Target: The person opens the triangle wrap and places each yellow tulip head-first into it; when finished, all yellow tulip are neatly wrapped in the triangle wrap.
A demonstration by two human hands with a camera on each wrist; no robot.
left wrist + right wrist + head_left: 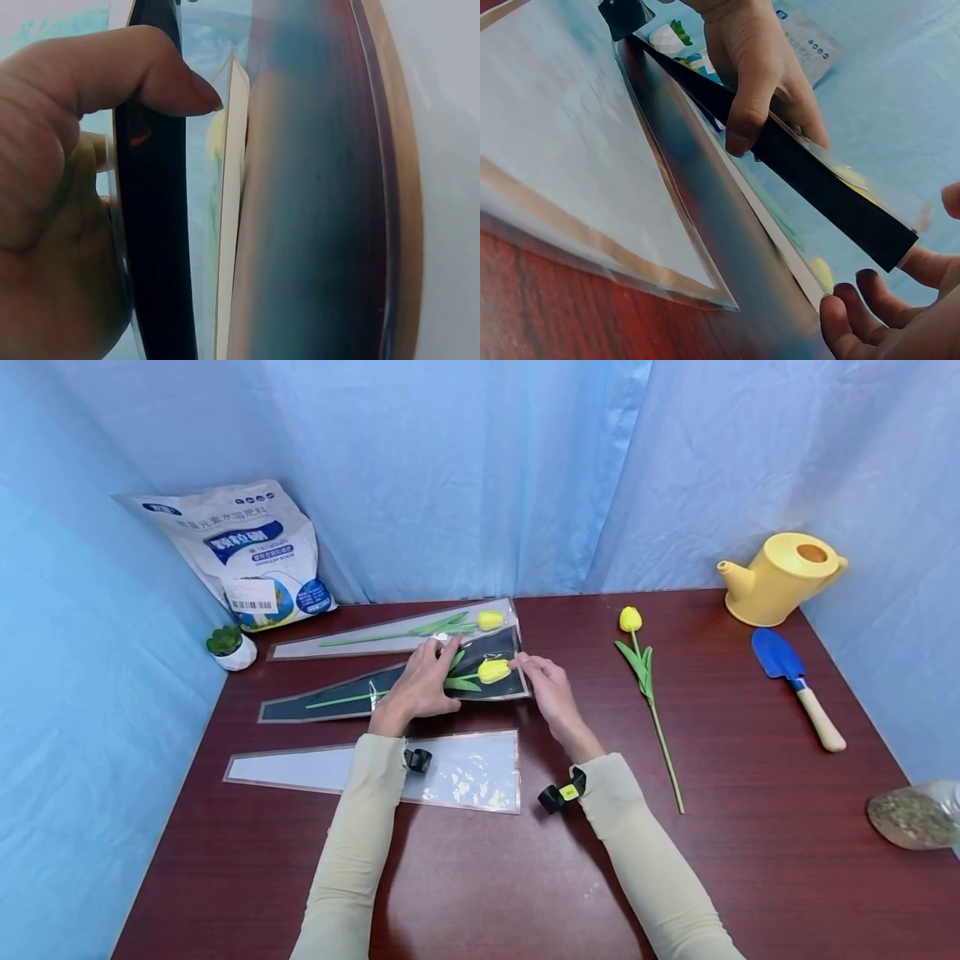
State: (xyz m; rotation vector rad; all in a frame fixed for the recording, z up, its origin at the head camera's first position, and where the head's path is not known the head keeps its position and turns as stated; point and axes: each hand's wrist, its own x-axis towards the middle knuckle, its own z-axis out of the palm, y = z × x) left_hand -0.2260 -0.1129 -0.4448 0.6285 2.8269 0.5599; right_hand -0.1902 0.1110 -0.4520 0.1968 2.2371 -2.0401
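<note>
A black-backed clear flower sleeve [352, 691] with a yellow tulip [493, 672] inside is lifted at its wide end. My left hand [426, 681] grips it mid-length; in the left wrist view the thumb [169, 79] bends over its near edge, the other fingers behind. At the wide end is my right hand [553, 697], its index finger [922, 264] touching the sleeve's end from underneath while the thumb stands apart from it. Behind lies a white sleeve [360, 641] holding another yellow tulip [490, 621]. A white sleeve without a flower [457, 768] lies in front.
A loose yellow tulip [651, 689] lies right of the hands. Further right are a yellow watering can [776, 581], a blue trowel [795, 685] and a jar [915, 816]. A fertilizer bag [247, 556] and small potted plant [231, 647] stand back left, by the blue curtain.
</note>
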